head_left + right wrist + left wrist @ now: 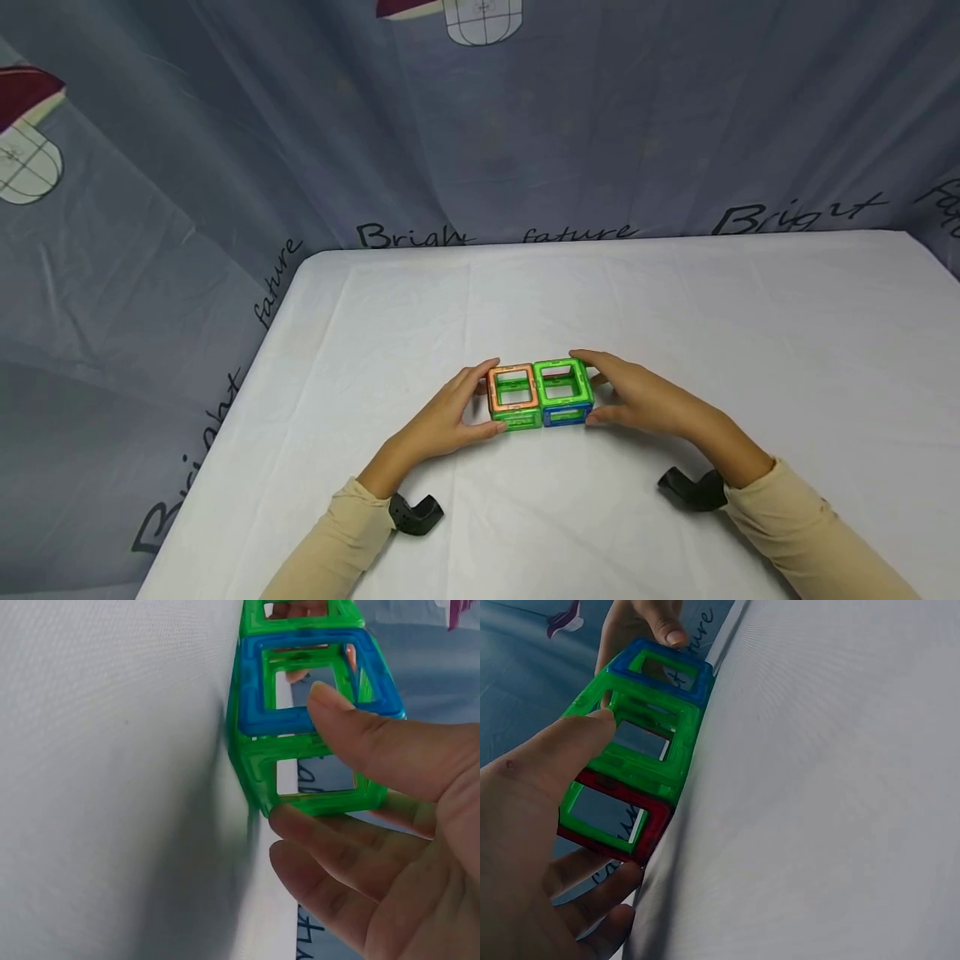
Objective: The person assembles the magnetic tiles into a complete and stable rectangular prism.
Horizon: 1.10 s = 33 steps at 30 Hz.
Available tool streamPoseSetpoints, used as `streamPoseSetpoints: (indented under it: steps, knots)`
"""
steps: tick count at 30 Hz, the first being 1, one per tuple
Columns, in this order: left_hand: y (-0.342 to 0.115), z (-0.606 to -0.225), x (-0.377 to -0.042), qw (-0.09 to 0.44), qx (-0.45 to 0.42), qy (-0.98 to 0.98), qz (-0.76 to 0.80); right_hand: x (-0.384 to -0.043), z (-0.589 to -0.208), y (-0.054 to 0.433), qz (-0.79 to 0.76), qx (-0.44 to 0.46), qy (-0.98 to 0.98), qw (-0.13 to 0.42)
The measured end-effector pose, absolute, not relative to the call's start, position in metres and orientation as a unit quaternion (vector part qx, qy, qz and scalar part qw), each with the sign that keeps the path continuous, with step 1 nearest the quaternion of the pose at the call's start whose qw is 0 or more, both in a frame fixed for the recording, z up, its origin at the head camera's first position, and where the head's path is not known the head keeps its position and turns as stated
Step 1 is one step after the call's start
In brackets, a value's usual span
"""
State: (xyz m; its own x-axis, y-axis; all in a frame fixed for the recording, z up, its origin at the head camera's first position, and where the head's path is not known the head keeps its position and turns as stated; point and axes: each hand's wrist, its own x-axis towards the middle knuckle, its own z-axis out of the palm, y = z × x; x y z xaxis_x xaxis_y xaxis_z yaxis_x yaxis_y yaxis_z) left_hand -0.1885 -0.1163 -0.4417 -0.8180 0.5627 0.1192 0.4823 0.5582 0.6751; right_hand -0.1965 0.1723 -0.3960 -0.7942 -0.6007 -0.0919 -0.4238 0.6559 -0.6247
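Two open-framed cubes of magnetic tiles stand side by side and touching on the white table. The left magnetic tile cube (513, 387) has an orange top and a green front; in the left wrist view its outer side is a red tile (660, 817). Green on top and blue in front, the right magnetic tile cube (564, 385) shows a green outer side in the right wrist view. My left hand (447, 417) holds the left cube, thumb at the front and fingers behind. From the other end, my right hand (647, 398) grips the right cube between thumb and fingers.
The white tablecloth (585, 517) spreads around the cubes. Behind and to the left hangs a grey printed curtain (562, 125). Black wrist devices (420, 515) sit under both forearms, close to the tabletop.
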Motion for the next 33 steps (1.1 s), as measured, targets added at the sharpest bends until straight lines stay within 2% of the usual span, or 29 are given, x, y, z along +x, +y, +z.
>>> streamPoseSetpoints:
  steps: [9,15,24,29,33]
  knots:
    - [-0.113,-0.434,-0.204,0.104,0.281,0.891,0.341,-0.21,-0.4,0.174,-0.301,-0.268,0.905,0.133]
    - [-0.103,-0.424,-0.237,0.129,0.268,0.901,0.317,-0.236,-0.399,0.18,-0.31,-0.254,0.909,0.118]
    - [-0.088,-0.42,-0.284,0.167,0.252,0.909,0.287,-0.273,-0.409,0.183,-0.307,-0.212,0.919,0.128]
    - [-0.085,-0.428,-0.293,0.182,0.249,0.909,0.279,-0.282,-0.418,0.183,-0.298,-0.197,0.923,0.144]
    - [-0.085,-0.429,-0.29,0.173,0.238,0.919,0.262,-0.283,-0.419,0.185,-0.264,-0.189,0.937,0.132]
